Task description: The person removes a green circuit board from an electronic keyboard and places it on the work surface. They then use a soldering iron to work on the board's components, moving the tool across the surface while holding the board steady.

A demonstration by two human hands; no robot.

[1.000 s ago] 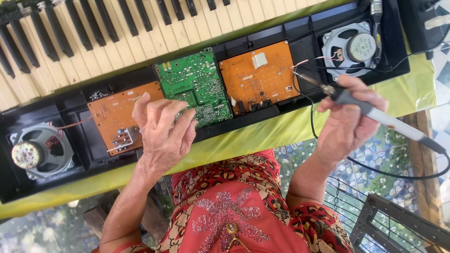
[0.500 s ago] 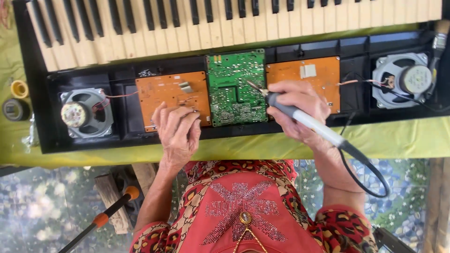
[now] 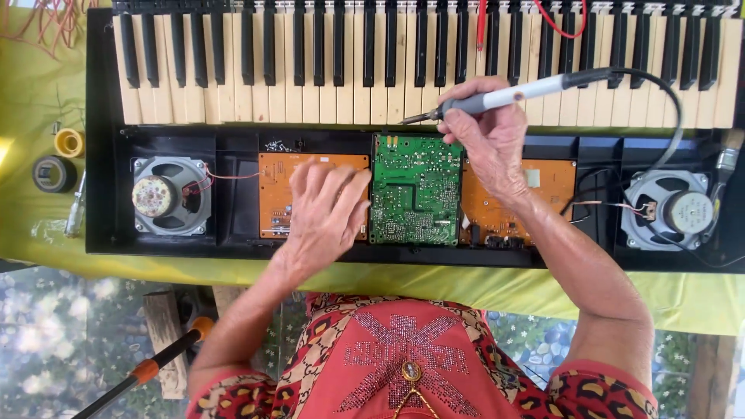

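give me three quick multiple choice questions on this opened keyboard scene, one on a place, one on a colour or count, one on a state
1. Where does the left hand rest?
A. on the orange circuit board
B. on the white keys
C. on the right speaker

2. What colour is the middle circuit board?
A. blue
B. green
C. orange

3. How is the soldering iron in the right hand?
A. lying on the cloth
B. gripped, tip pointing left above the boards
C. stuck in a speaker

Answers:
1 A, the fingers lie over the orange board left of centre.
2 B, it is green between two orange boards.
3 B, the fingers wrap its handle by the keys.
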